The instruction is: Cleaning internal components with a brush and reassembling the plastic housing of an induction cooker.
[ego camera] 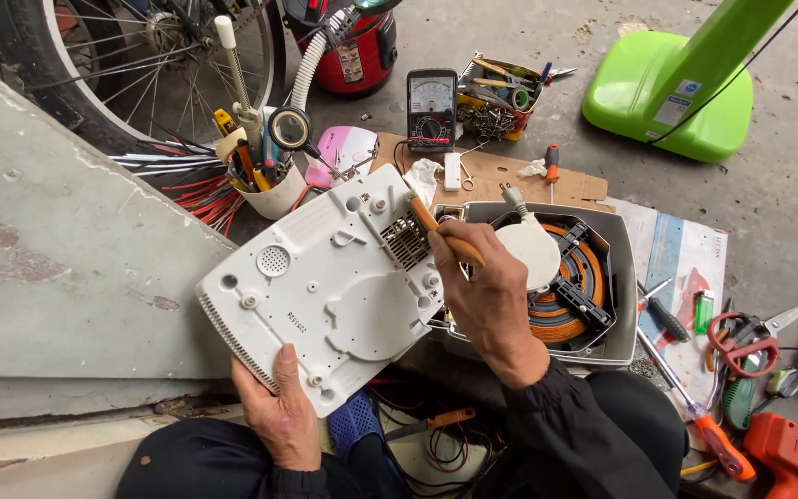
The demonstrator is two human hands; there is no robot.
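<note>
Head view shows the white plastic base cover [325, 286] at centre frame, tilted, underside up; the left hand [279, 411] is clenched on its lower edge; the right hand [487, 296] grasps a wooden-handled screwdriver [445, 236] with its tip at the vent grille. The cover looks light, stiff, somewhat brittle; its rim seems the safest hold. Right of it sits the open housing with a copper coil [570, 277].

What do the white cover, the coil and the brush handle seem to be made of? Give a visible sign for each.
White cover: moulded plastic, matte, judging by its ribs and vent slots.
Coil: probably copper wire; orange-brown wound rings.
Brush handle: perhaps wood or plastic; smooth, orange-tan.
</note>
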